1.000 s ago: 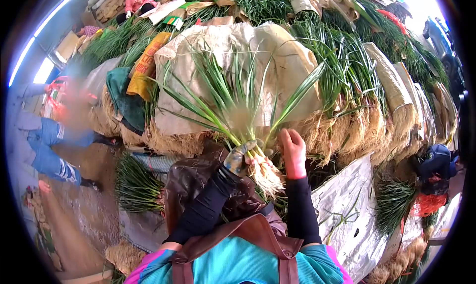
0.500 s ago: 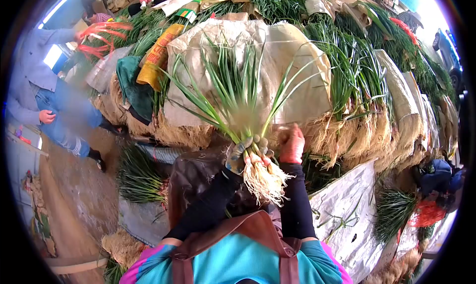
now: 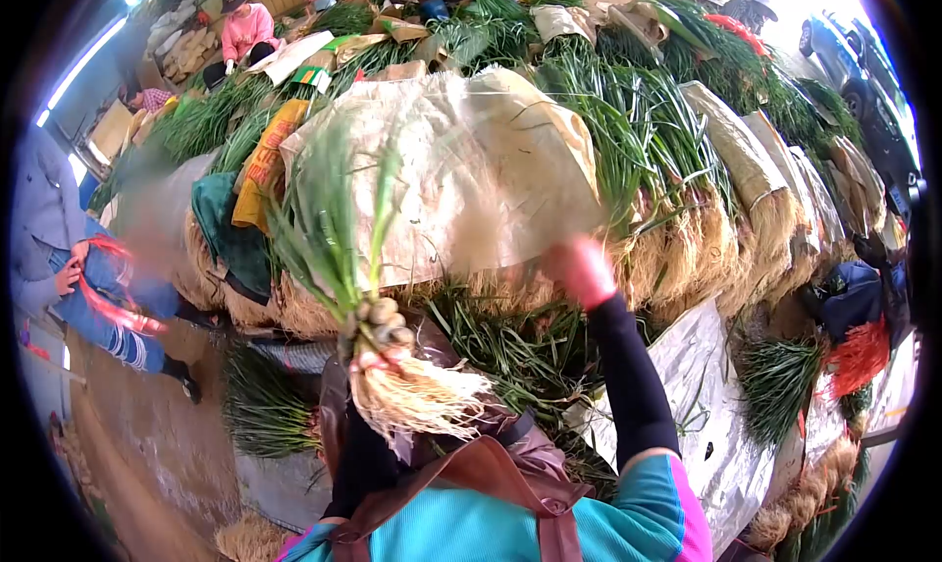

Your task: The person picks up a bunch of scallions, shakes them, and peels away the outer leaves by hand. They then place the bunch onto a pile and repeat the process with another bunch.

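Note:
My left hand (image 3: pixel 381 324), in a dull patterned glove, is closed round a bunch of green onions (image 3: pixel 329 223). Its long green leaves point up and away, blurred by motion, and pale stringy roots hang out below the fist. Off to the right, my right hand (image 3: pixel 581 272) is raised near the lower edge of a large beige sack sheet (image 3: pixel 442 160). Motion smears its fingers, so whether they hold anything cannot be made out. Loose green leaves (image 3: pixel 520 346) lie below, between my two forearms.
Beyond the sheet, rooted green onions (image 3: pixel 677 169) are heaped. A bundle (image 3: pixel 265 400) lies at left, and a white plastic sheet (image 3: pixel 697 395) at right. A person (image 3: pixel 59 238) stands at left holding red strips (image 3: pixel 113 287); another person in pink (image 3: pixel 245 37) sits farther back.
My left hand has swung left with the bunch. My right hand has moved away from it, slightly right. The person at left has lowered the red strips. The whole view has shifted.

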### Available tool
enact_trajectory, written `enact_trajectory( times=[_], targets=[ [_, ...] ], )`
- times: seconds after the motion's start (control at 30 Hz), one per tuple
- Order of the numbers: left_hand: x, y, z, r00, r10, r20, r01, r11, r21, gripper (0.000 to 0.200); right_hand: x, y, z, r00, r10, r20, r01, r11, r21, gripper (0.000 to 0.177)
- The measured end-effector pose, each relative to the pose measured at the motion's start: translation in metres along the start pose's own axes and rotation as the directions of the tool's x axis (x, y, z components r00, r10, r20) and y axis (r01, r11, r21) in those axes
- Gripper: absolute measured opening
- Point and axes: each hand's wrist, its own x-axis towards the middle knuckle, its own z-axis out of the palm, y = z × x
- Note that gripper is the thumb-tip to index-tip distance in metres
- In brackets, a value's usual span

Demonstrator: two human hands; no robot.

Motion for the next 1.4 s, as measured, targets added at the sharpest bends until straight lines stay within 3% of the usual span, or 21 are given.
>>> enact_trajectory(
  times=[0.07,0.13,0.33,0.4,0.47,0.5,0.6,0.63,0.67,0.73,0.8,0.93,0.97,1.03,1.07,1.13,1.23,1.27,1.3,1.33,1.4],
  targets=[
    [-0.003,-0.008,0.011,0.926,0.364,-0.103,-0.357,0.93,0.083,0.009,0.053,0.004,-0.006,0.959,0.075,-0.272,-0.162,0.936,-0.313,0.017],
    [-0.011,-0.015,0.019,0.893,0.425,-0.145,-0.408,0.903,0.134,0.009,0.098,0.021,0.02,0.971,0.219,0.092,-0.19,0.949,-0.254,0.014],
    [-0.04,-0.026,0.021,0.853,0.479,-0.205,-0.447,0.875,0.184,0.01,0.248,-0.011,-0.02,0.954,0.096,-0.284,0.014,0.932,0.362,0.017],
    [-0.045,-0.029,0.02,0.846,0.49,-0.21,-0.456,0.869,0.191,0.01,0.268,-0.029,-0.052,0.96,0.263,-0.093,-0.115,0.676,0.728,0.02],
    [-0.05,-0.027,0.02,0.84,0.499,-0.211,-0.465,0.864,0.191,0.01,0.276,-0.029,-0.045,0.929,-0.023,0.368,0.001,0.998,0.061,0.024],
    [-0.052,-0.025,0.02,0.842,0.499,-0.206,-0.465,0.864,0.191,0.01,0.277,-0.033,-0.042,0.973,-0.188,0.133,0.204,0.971,-0.122,0.026],
    [-0.058,-0.018,0.019,0.843,0.5,-0.198,-0.468,0.864,0.188,0.011,0.284,-0.021,-0.06,0.983,0.145,-0.113,-0.068,0.856,0.512,0.023],
    [-0.061,-0.017,0.019,0.847,0.496,-0.192,-0.464,0.866,0.187,0.011,0.283,-0.009,-0.078,0.949,-0.226,-0.219,0.19,0.967,-0.171,0.024],
    [-0.063,-0.014,0.02,0.853,0.488,-0.187,-0.458,0.87,0.179,0.011,0.275,0.011,-0.103,0.835,-0.549,-0.034,0.332,0.551,-0.765,0.027],
    [-0.068,-0.006,0.023,0.87,0.465,-0.166,-0.438,0.882,0.176,0.011,0.235,0.058,-0.169,0.793,-0.608,-0.043,0.416,0.592,-0.69,0.032],
    [-0.071,0.002,0.021,0.893,0.427,-0.145,-0.405,0.9,0.161,0.012,0.165,0.09,-0.224,0.971,-0.07,-0.227,0.155,0.911,0.382,0.022],
    [-0.067,0.014,0.016,0.937,0.333,-0.108,-0.322,0.941,0.108,0.012,0.007,0.214,-0.316,0.931,0.363,-0.018,-0.299,0.792,0.532,0.029],
    [-0.064,0.016,0.013,0.947,0.308,-0.095,-0.298,0.948,0.107,0.013,-0.042,0.277,-0.332,0.994,0.071,-0.088,-0.059,0.99,0.132,0.033],
    [-0.057,0.019,0.011,0.961,0.263,-0.084,-0.255,0.963,0.09,0.013,-0.136,0.262,-0.367,0.844,0.533,0.06,-0.518,0.781,0.349,0.03],
    [-0.053,0.02,0.009,0.967,0.242,-0.077,-0.236,0.968,0.087,0.013,-0.202,0.338,-0.385,0.959,0.245,0.141,-0.185,0.922,-0.34,0.023],
    [-0.046,0.019,0.002,0.98,0.193,-0.054,-0.189,0.979,0.073,0.014,-0.318,0.377,-0.408,0.921,0.28,0.272,0.011,0.678,-0.735,0.029],
    [-0.036,0.014,-0.013,0.971,0.222,-0.085,-0.213,0.972,0.098,0.035,-0.456,0.442,-0.424,0.58,0.786,0.214,-0.099,0.329,-0.939,0.029],
    [-0.049,0.01,-0.027,0.966,0.245,-0.079,-0.235,0.965,0.115,0.035,-0.518,0.483,-0.428,0.773,0.629,-0.08,-0.45,0.455,-0.769,0.04],
    [-0.073,0.008,-0.053,0.939,0.338,-0.069,-0.31,0.914,0.263,0.028,-0.46,0.389,-0.428,0.236,0.947,-0.217,-0.84,0.087,-0.535,0.049],
    [-0.095,0.003,-0.076,0.904,0.425,-0.046,-0.373,0.836,0.403,0.023,-0.443,0.35,-0.424,0.005,0.94,-0.34,-0.885,-0.154,-0.439,0.049],
    [-0.122,0.002,-0.106,0.83,0.556,0.042,-0.449,0.622,0.642,0.021,-0.449,0.353,-0.415,-0.103,0.915,-0.389,-0.744,-0.331,-0.581,0.057]
  ],
)
